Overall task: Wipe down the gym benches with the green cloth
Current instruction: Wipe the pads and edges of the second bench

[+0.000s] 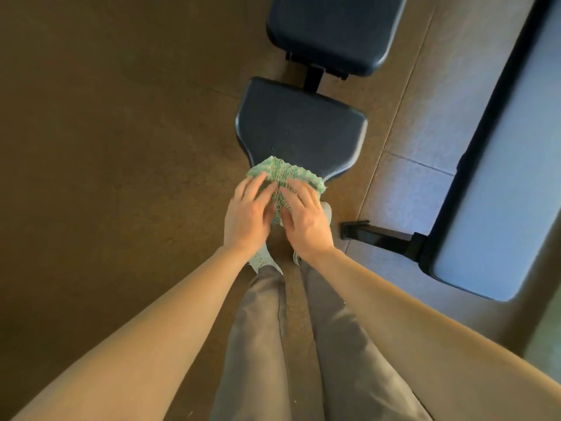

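Observation:
A green cloth (285,174) is bunched at the near, narrow end of a dark padded bench seat (300,126). Both hands are on it from the near side. My left hand (247,215) holds its left part with fingers bent over the fabric. My right hand (305,218) holds its right part, fingers bent over the fabric too. A strip of cloth hangs down between the two hands. Beyond the seat, the bench's dark back pad (331,28) stretches away, joined by a black frame bar (314,77).
A second dark padded bench (491,189) runs along the right, with a black foot bar (376,237) sticking out toward me. My legs in grey trousers and pale shoes stand just before the seat. Brown rubber floor spreads to the left.

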